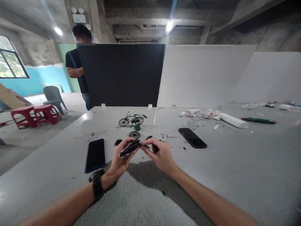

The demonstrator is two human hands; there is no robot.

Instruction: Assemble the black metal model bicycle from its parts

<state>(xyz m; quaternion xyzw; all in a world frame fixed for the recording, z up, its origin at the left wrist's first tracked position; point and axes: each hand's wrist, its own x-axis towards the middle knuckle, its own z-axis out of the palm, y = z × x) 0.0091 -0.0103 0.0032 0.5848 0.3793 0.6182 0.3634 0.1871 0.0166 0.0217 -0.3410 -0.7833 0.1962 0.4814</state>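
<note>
My left hand (120, 160) grips a partly built black model bicycle piece (130, 148) with a silvery curved edge; its exact shape is unclear. Fingers of my right hand (161, 154) are pinched at the right end of that piece, and what they hold is too small to make out. Just beyond my hands lies a loose black spoked wheel (134, 134). Behind it are a small green block (137, 128) and a green model bicycle (131, 119), standing upright. Small silvery parts (164, 136) lie past my right hand, and a black part (118, 142) is beside my left.
One phone (95, 155) lies left of my hands, another phone (192, 137) to the right. Farther right are clear plastic packaging (199, 113), a white roll (232, 120) and a dark green pen-like tool (258, 120). Upright boards (124, 75) edge the table; a person (78, 66) stands behind.
</note>
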